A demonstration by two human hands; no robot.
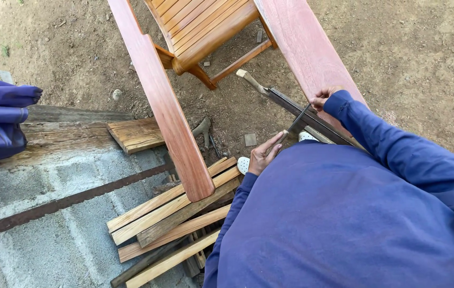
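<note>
Left hand: I see my left hand [263, 156] closed around the handle end of a thin file [293, 127].
Right hand: my right hand [321, 99] pinches the far tip of the file.
File: it lies across the edge of a saw [285, 102].
Saw: it is long and dark, with a pale wooden handle, and it sits low between the chair arms.
Chair: a red-brown wooden chair [168, 106] stands on the dirt.
Sticks: a pile of wood strips [173, 224] lies under the chair's left arm.

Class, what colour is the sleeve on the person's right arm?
Blue: the sleeve shows best in the head view, just behind the right hand.
</note>
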